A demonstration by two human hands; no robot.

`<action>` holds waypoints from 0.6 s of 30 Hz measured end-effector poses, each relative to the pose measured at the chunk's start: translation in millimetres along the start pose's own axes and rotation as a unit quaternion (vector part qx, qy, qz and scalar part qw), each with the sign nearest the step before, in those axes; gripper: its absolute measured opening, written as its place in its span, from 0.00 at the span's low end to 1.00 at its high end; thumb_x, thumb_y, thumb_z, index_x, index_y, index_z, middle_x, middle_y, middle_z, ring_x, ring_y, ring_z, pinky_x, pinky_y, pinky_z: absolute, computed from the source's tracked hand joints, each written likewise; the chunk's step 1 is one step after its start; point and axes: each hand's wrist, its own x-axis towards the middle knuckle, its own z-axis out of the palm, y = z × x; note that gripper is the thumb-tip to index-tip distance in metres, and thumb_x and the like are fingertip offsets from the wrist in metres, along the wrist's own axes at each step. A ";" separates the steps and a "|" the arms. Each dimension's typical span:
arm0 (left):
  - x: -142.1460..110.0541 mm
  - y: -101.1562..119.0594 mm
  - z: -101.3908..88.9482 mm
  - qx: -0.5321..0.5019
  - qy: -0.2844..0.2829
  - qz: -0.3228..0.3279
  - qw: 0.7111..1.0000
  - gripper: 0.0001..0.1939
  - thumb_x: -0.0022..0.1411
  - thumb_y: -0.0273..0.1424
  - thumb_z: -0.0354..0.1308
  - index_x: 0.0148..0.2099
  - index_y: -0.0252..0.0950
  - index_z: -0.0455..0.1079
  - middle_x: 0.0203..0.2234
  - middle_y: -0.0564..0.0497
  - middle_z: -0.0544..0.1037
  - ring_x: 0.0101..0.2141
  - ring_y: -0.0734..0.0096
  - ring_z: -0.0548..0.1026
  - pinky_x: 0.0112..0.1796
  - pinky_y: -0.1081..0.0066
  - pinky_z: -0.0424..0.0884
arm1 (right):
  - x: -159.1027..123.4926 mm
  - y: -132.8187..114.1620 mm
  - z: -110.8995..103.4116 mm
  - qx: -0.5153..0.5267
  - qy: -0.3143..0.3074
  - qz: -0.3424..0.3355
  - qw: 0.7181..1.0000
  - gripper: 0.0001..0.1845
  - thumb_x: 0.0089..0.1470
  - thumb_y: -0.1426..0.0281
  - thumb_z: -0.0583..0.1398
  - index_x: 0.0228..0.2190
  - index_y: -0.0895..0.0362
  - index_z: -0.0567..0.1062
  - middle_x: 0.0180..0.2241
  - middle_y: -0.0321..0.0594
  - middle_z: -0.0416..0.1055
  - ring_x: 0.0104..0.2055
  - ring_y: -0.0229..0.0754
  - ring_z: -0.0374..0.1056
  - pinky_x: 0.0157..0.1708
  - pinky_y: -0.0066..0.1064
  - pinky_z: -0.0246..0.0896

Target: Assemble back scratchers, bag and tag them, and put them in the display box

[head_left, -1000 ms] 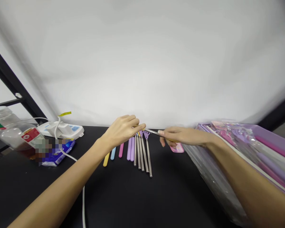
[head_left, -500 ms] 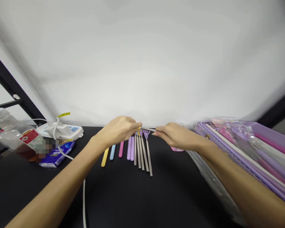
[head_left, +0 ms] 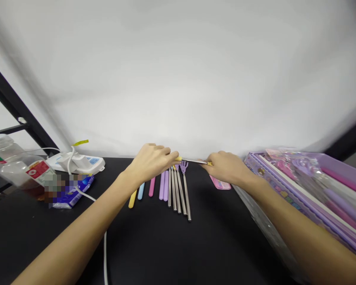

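Silver rod (head_left: 194, 160), left hand (head_left: 154, 159) opposite right hand (head_left: 224, 168)

Honestly can't make out a single word here. The bottle (head_left: 13, 174) has a red-and-pale label (head_left: 38, 169) with a round white logo, lettering's mush. Blue packet (head_left: 76, 194) has whitish print, partly pixelated. The purple box (head_left: 250, 160) has chunky multicoloured letters down its side, too blurry to spell. Markings on the pink card (head_left: 222, 185) and white power strip (head_left: 100, 162)? Way too small.
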 end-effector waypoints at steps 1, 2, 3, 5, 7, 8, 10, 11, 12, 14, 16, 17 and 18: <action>-0.6 -0.7 -0.3 -0.020 -0.012 -0.008 1.000 0.19 0.72 0.42 0.43 0.41 0.37 0.71 0.22 0.53 0.72 0.21 0.73 0.69 0.22 0.70 0.50 | -0.8 0.0 -0.8 -0.023 0.023 0.005 0.999 0.32 0.62 0.51 0.45 0.29 0.59 0.79 0.30 0.54 0.77 0.34 0.54 0.73 0.28 0.34 0.53; -1.3 -1.5 -0.2 -0.044 -0.022 -0.013 0.999 0.20 0.72 0.42 0.42 0.43 0.37 0.71 0.22 0.53 0.73 0.20 0.74 0.68 0.22 0.70 0.49 | -1.4 -0.5 -1.1 -0.044 0.041 0.005 0.998 0.33 0.63 0.53 0.43 0.30 0.59 0.80 0.30 0.56 0.77 0.35 0.55 0.74 0.29 0.35 0.54; -2.0 -2.1 0.0 -0.072 -0.031 -0.017 0.997 0.20 0.72 0.42 0.41 0.44 0.37 0.71 0.23 0.53 0.73 0.20 0.74 0.68 0.22 0.70 0.49 | -1.9 -1.3 -0.7 -0.060 0.055 0.002 0.997 0.35 0.64 0.54 0.41 0.31 0.60 0.81 0.30 0.57 0.77 0.36 0.56 0.74 0.30 0.36 0.55; -2.8 -2.7 0.7 -0.123 -0.044 -0.022 0.991 0.21 0.73 0.41 0.40 0.45 0.36 0.71 0.24 0.52 0.75 0.21 0.74 0.69 0.23 0.70 0.50 | -2.3 -3.6 1.3 -0.084 0.070 -0.007 0.994 0.38 0.65 0.55 0.39 0.32 0.61 0.81 0.30 0.59 0.77 0.36 0.56 0.75 0.32 0.37 0.56; -2.5 -1.9 1.6 -0.151 -0.051 -0.028 0.987 0.21 0.73 0.41 0.40 0.45 0.36 0.72 0.24 0.52 0.75 0.21 0.74 0.69 0.23 0.71 0.51 | -2.3 -5.9 4.3 -0.101 0.074 -0.019 0.992 0.39 0.66 0.56 0.37 0.32 0.62 0.82 0.30 0.60 0.77 0.35 0.56 0.75 0.33 0.38 0.57; -2.1 -1.1 2.1 -0.156 -0.054 -0.031 0.986 0.21 0.73 0.41 0.41 0.45 0.36 0.72 0.24 0.52 0.75 0.21 0.74 0.69 0.23 0.71 0.50 | -2.2 -6.9 5.8 -0.104 0.073 -0.024 0.992 0.39 0.66 0.56 0.37 0.32 0.62 0.82 0.30 0.60 0.77 0.35 0.56 0.75 0.33 0.38 0.57; -0.9 1.1 2.9 -0.149 -0.056 -0.036 0.987 0.21 0.73 0.41 0.40 0.44 0.36 0.72 0.24 0.52 0.75 0.20 0.74 0.68 0.23 0.71 0.48 | -2.3 -8.3 8.3 -0.102 0.071 -0.027 0.992 0.41 0.66 0.56 0.36 0.30 0.63 0.81 0.30 0.61 0.77 0.34 0.56 0.75 0.33 0.39 0.57; -0.3 2.2 3.1 -0.143 -0.055 -0.038 0.988 0.21 0.73 0.41 0.40 0.44 0.36 0.72 0.24 0.52 0.75 0.20 0.74 0.68 0.23 0.71 0.48 | -2.4 -8.9 9.2 -0.098 0.071 -0.026 0.992 0.42 0.66 0.56 0.35 0.29 0.63 0.81 0.30 0.61 0.77 0.33 0.56 0.75 0.33 0.39 0.58; 0.4 3.1 3.3 -0.136 -0.054 -0.039 0.988 0.21 0.73 0.41 0.40 0.43 0.37 0.72 0.24 0.52 0.76 0.20 0.74 0.68 0.23 0.71 0.47 | -2.6 -9.3 9.8 -0.095 0.074 -0.022 0.992 0.42 0.66 0.56 0.35 0.28 0.63 0.81 0.30 0.62 0.77 0.33 0.56 0.75 0.33 0.39 0.58; 1.5 4.5 3.1 -0.130 -0.055 -0.040 0.989 0.21 0.73 0.41 0.41 0.43 0.37 0.72 0.23 0.52 0.75 0.19 0.74 0.67 0.23 0.71 0.46 | -2.9 -10.2 10.5 -0.090 0.079 -0.016 0.993 0.42 0.66 0.57 0.34 0.28 0.63 0.80 0.29 0.61 0.77 0.32 0.54 0.75 0.33 0.38 0.58; 2.4 5.4 2.6 -0.127 -0.057 -0.040 0.989 0.20 0.72 0.41 0.41 0.42 0.37 0.72 0.23 0.53 0.75 0.19 0.74 0.67 0.22 0.71 0.46 | -3.0 -11.1 10.8 -0.086 0.076 -0.010 0.993 0.41 0.66 0.57 0.34 0.28 0.63 0.80 0.29 0.61 0.77 0.33 0.53 0.75 0.33 0.37 0.58; 2.7 6.0 2.5 -0.124 -0.057 -0.040 0.990 0.20 0.72 0.41 0.41 0.42 0.37 0.72 0.22 0.53 0.74 0.18 0.74 0.66 0.22 0.71 0.46 | -3.0 -11.6 11.0 -0.086 0.074 -0.008 0.994 0.41 0.66 0.58 0.34 0.28 0.63 0.80 0.30 0.61 0.77 0.33 0.53 0.75 0.33 0.37 0.59; 2.9 6.7 2.6 -0.117 -0.055 -0.040 0.991 0.20 0.72 0.41 0.42 0.41 0.37 0.72 0.21 0.53 0.74 0.18 0.74 0.66 0.22 0.70 0.46 | -3.0 -12.1 11.3 -0.088 0.073 -0.006 0.993 0.41 0.66 0.58 0.35 0.28 0.63 0.80 0.30 0.61 0.77 0.33 0.53 0.75 0.32 0.37 0.59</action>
